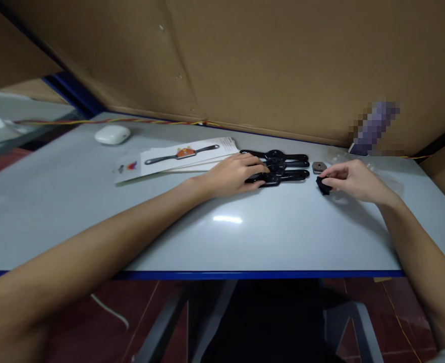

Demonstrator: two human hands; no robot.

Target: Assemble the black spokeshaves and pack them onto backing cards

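Both bare forearms enter from the lower corners, cut off by the picture's bottom edge, and reach across a pale grey table with a blue front edge. Left hand: laid palm down, fingers curled over the near ends of a stack of glossy black plastic handle-shaped parts lying past the middle of the surface; the covered ends are hidden. Right hand: fingertips pinched together on a small black piece touching the surface just right of the stack; its shape is hard to make out. Small grey-brown square pad: between stack and right hand. Printed leaflets showing a pan: left of the stack. White rounded case: near the far left corner. Blurred purple object: far right edge, unidentifiable.
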